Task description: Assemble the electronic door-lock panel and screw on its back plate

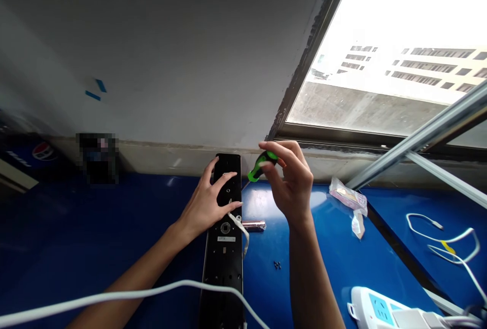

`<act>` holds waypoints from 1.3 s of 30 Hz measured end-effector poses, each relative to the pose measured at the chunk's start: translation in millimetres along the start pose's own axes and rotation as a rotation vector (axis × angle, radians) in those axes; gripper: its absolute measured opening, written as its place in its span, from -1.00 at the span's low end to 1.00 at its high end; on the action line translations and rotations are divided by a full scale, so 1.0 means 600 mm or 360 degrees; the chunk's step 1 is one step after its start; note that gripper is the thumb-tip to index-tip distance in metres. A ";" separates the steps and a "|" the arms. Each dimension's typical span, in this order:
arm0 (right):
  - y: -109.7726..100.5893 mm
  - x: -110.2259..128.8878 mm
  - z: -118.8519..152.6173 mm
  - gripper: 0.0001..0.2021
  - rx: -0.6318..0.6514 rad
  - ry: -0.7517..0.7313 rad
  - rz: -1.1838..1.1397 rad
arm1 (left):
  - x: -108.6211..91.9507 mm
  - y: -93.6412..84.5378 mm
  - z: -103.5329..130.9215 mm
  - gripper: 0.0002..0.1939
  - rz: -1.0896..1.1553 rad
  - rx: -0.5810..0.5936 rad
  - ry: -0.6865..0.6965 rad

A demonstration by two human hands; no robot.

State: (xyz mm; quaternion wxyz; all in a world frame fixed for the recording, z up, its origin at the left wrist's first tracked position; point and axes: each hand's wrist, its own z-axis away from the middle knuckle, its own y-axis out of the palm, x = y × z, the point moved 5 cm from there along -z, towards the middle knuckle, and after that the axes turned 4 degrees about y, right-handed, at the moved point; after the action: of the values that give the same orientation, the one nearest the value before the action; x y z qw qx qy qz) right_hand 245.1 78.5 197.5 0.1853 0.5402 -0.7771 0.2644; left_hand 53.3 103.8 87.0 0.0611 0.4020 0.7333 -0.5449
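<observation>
A long black panel lies lengthwise on the blue table, with small holes, a round fitting and a white label on it. My left hand rests on its upper part, fingers spread over the edges. My right hand grips a green and black screwdriver by the handle, its thin shaft slanting down toward the panel's right edge; whether the tip touches is unclear. A white cable comes out near my left thumb. Just right of the panel lies a shiny reddish cylinder. Several small dark screws sit on the table.
A white power strip with plugs is at the lower right. A white cord crosses the foreground over the panel. Another white cable and a pink packet lie at right. Metal bars slant before the window; a wall stands behind.
</observation>
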 end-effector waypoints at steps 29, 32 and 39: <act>0.013 -0.004 0.000 -0.59 0.0273 0.0120 -0.0265 | 0.009 0.003 0.002 -0.28 0.0051 -0.0019 -0.0225; 0.011 -0.013 0.002 -0.63 0.0163 0.0119 -0.0161 | 0.022 0.006 0.003 -0.27 0.0107 0.0023 -0.0335; 0.018 -0.022 0.004 -0.50 0.0316 0.0183 -0.0236 | 0.036 0.009 0.001 -0.25 0.0153 0.0075 -0.0457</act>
State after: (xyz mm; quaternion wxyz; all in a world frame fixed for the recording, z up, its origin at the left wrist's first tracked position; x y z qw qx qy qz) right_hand 239.4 89.6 185.7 0.1941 0.5959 -0.6932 0.3561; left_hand 42.4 114.8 71.2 0.1821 0.3559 0.6839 -0.6103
